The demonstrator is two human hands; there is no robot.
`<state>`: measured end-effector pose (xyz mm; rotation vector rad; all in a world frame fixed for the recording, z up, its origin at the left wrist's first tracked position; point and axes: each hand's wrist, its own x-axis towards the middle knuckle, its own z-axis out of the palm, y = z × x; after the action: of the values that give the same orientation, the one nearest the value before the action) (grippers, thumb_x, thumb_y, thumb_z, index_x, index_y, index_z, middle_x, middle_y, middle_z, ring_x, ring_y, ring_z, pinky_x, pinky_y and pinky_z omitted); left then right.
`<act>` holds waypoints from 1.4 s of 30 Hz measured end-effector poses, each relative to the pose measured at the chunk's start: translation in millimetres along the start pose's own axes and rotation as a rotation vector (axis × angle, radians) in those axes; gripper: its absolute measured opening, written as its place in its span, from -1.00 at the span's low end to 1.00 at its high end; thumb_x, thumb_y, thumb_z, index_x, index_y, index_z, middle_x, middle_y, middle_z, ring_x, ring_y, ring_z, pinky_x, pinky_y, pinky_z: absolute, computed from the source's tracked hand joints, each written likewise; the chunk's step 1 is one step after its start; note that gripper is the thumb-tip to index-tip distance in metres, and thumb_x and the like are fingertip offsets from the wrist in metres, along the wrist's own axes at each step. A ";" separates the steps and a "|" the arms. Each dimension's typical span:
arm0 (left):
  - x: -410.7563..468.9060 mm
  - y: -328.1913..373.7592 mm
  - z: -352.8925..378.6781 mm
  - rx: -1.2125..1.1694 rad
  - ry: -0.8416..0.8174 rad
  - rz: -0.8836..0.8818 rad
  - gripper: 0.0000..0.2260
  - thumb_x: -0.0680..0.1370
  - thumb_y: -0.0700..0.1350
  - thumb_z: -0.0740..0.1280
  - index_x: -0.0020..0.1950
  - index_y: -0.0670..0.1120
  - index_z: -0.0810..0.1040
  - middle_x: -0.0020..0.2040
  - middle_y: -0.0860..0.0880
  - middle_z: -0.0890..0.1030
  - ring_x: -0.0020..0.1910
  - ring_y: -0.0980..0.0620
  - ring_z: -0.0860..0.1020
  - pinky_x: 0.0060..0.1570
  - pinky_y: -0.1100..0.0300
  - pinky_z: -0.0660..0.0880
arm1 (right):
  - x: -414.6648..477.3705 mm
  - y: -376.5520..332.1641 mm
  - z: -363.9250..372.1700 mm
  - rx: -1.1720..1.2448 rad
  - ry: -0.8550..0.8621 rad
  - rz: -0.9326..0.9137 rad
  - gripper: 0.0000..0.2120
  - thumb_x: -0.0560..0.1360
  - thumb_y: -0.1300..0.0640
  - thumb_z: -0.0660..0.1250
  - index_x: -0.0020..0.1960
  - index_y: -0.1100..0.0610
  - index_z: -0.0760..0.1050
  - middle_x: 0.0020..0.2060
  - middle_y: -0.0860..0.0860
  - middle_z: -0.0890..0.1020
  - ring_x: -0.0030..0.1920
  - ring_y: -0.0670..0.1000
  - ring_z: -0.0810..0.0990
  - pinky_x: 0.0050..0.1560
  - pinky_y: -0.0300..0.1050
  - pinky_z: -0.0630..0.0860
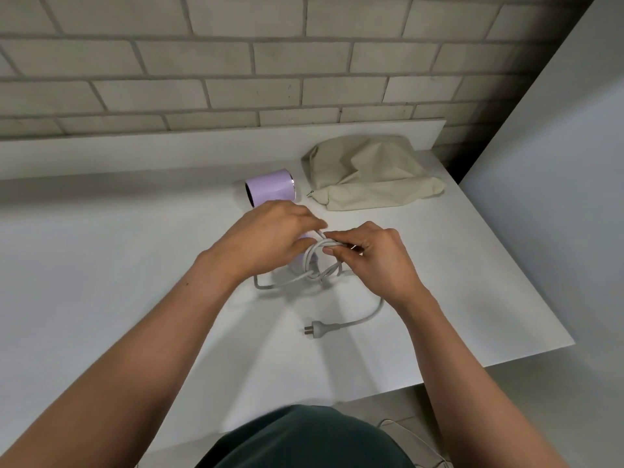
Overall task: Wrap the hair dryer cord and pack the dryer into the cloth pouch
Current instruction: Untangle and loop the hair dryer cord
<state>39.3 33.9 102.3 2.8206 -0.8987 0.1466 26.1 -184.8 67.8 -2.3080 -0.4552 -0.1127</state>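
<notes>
A lilac hair dryer lies on the white table, its barrel at the far side and its handle hidden under my left hand, which grips the handle. Loops of the grey cord circle the handle's end. My right hand pinches the cord just right of those loops. The rest of the cord trails down the table to the plug, which lies flat. The beige cloth pouch rests crumpled at the back right, apart from both hands.
A brick wall rises behind a low white ledge at the table's back. A pale panel stands to the right. The table's front right edge runs close to my right forearm.
</notes>
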 end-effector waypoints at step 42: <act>-5.3 14.5 -8.8 0.027 0.472 -0.222 -0.73 0.66 -0.03 0.20 0.00 -0.08 0.67 -0.21 -0.07 0.70 -0.24 -0.23 0.62 -0.22 0.02 0.52 | 1.6 -2.0 0.3 0.181 0.102 0.161 -0.77 0.50 -0.01 0.54 0.15 -0.07 0.73 -0.26 -0.20 0.66 -0.11 -0.18 0.64 -0.08 -0.30 0.50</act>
<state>26.2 27.0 112.1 2.6980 -0.4786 0.7553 26.8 -182.8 69.3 -2.1402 -0.2168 -0.1049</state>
